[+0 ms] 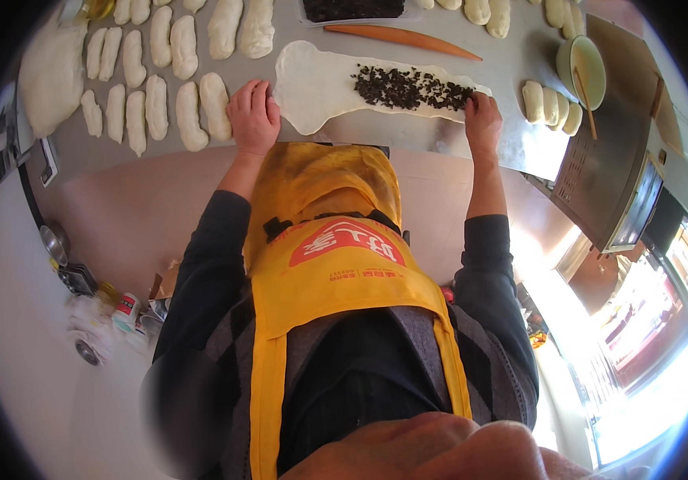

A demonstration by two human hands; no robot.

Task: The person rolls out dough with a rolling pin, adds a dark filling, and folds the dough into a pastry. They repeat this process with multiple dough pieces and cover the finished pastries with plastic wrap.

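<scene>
A long, thin sheet of rolled dough (326, 81) lies across the metal worktop, wide at its left end and narrow toward the right. Chopped dark filling (404, 87) covers its right half. My right hand (483, 123) is at the narrow right end, fingertips pinched on the sheet's near edge beside the filling. My left hand (254, 117) rests on the worktop by the wide left end, between that end and a dough piece (215, 105); its fingers are bent downward and whether they grip anything is hidden. Beyond the sheet lies a tapered wooden rolling pin (407, 41).
Several dough rolls (155, 108) stand in rows at left, beside a large dough mass (53, 75). A plastic tub of dark filling (353, 11) sits at the far edge. At right are more dough rolls (551, 111) and a green bowl (581, 72) with a stick.
</scene>
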